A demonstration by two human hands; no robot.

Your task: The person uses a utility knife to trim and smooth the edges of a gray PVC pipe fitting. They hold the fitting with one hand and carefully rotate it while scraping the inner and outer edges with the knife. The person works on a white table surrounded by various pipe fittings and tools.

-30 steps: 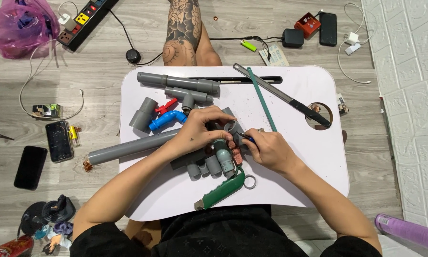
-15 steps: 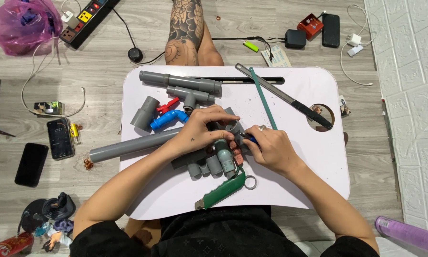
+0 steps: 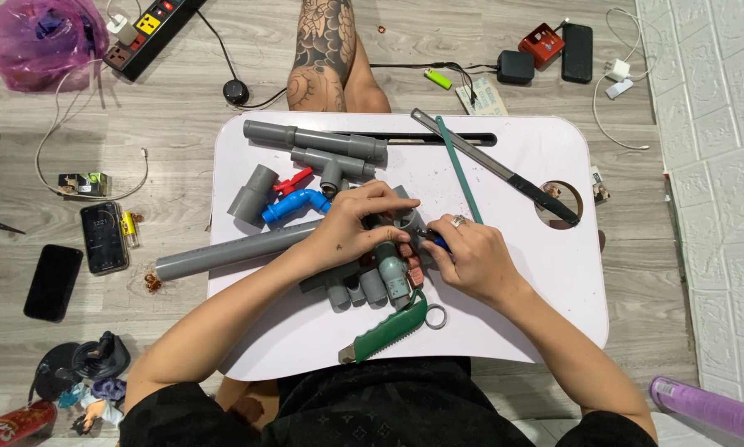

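Grey plastic pipe fittings (image 3: 363,285) lie in a small heap at the middle of the white lap table (image 3: 546,319), and both hands work there. The left hand (image 3: 351,228) is curled over the top of the heap, its fingers pressing down on a grey plastic fitting piece (image 3: 405,217) and holding it. The right hand (image 3: 471,257), with a ring on one finger, is closed in a narrow pinch on a small blue-tipped tool (image 3: 436,242) whose end meets the same fitting; most of the tool is hidden by the fingers. Small red pieces (image 3: 411,263) sit in the heap just beside the right thumb.

Near the front edge of the table lies a green utility knife (image 3: 386,329) with a metal ring at its end. A long grey plastic pipe (image 3: 231,252) reaches out to the left from under the left forearm. Behind the hands are a blue plastic elbow fitting (image 3: 293,204), a red valve handle (image 3: 291,182) and a joined grey pipe assembly (image 3: 314,139). A hacksaw with black handle (image 3: 504,172) lies diagonally on the right part of the table.
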